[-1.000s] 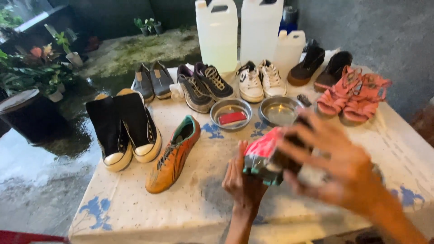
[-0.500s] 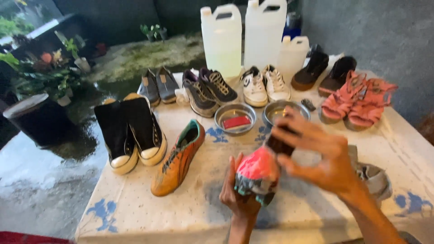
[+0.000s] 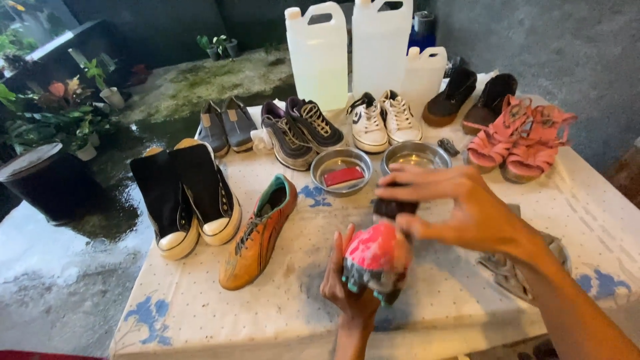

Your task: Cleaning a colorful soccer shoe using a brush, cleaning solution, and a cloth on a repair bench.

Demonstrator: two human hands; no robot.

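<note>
My left hand (image 3: 348,287) grips a pink and teal shoe (image 3: 375,259) from below, holding it just above the cloth-covered table (image 3: 200,313) near the front edge. My right hand (image 3: 460,207) is over the shoe's upper end, fingers curled around a dark object (image 3: 393,208) pressed against the shoe; I cannot tell what kind of object it is. An orange shoe (image 3: 258,232) lies on the table to the left of my left hand.
Two metal bowls stand behind my hands, one (image 3: 341,170) holding a red block, one (image 3: 415,157) with liquid. Several pairs of shoes line the table, with black high-tops (image 3: 183,197) at left and pink sandals (image 3: 520,137) at right. White jugs (image 3: 347,53) stand at the back. A grey rag (image 3: 517,270) lies at right.
The shoe has dropped lower and turned more upright in my left hand. My right hand has shifted left and down, now over the shoe's top, uncovering the rag.
</note>
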